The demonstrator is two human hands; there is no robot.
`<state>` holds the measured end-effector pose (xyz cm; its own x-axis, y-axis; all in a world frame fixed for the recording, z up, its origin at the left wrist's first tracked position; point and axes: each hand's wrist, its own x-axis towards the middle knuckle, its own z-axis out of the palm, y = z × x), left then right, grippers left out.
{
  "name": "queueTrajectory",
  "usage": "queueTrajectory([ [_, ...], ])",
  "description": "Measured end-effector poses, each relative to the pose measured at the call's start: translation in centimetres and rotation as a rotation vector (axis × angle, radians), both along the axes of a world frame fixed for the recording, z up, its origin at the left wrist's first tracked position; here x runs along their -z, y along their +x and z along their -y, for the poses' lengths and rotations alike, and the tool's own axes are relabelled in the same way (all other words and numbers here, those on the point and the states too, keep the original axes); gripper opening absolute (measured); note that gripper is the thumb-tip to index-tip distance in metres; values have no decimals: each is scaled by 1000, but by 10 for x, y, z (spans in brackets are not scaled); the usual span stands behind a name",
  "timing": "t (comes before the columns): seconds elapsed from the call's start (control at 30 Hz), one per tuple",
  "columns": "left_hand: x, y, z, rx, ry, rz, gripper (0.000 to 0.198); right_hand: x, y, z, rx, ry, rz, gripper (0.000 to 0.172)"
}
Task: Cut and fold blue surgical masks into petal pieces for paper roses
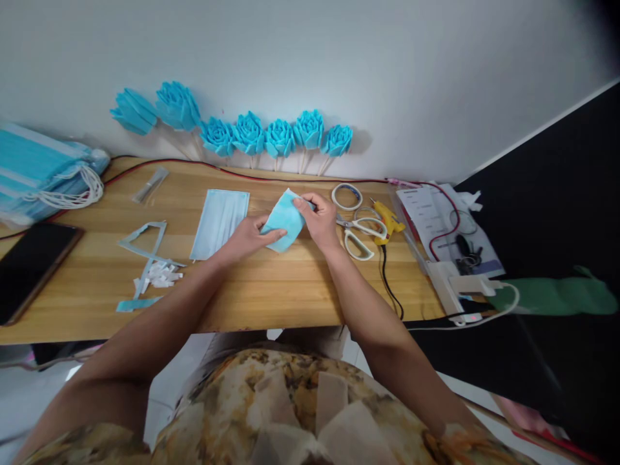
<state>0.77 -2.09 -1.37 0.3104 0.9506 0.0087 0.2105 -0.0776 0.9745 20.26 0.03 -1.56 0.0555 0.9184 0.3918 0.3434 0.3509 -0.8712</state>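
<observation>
While my left hand [249, 237] pinches the sheet [285, 221] by its lower left edge, thumb on top, my right hand [320, 218] clasps its upper right side, both grips narrowed onto it. I hold it above the table [285, 294], between the mask [221, 218] and the scissors [347, 224], with seven flowers [249, 134] along the wall [290, 58] beyond.

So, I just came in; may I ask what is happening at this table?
A person holds a light blue sheet with the left hand and the right hand, above the wooden table. A pleated mask lies near the left hand; scissors and a yellow glue gun lie near the right. Seven blue flowers stand along the wall.
</observation>
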Motion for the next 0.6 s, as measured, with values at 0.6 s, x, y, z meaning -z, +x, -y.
queueTrajectory([
  [0.6, -4, 0, 0, -94, 30, 245, 40, -4, -23, 18, -153, -57, -18, 32],
])
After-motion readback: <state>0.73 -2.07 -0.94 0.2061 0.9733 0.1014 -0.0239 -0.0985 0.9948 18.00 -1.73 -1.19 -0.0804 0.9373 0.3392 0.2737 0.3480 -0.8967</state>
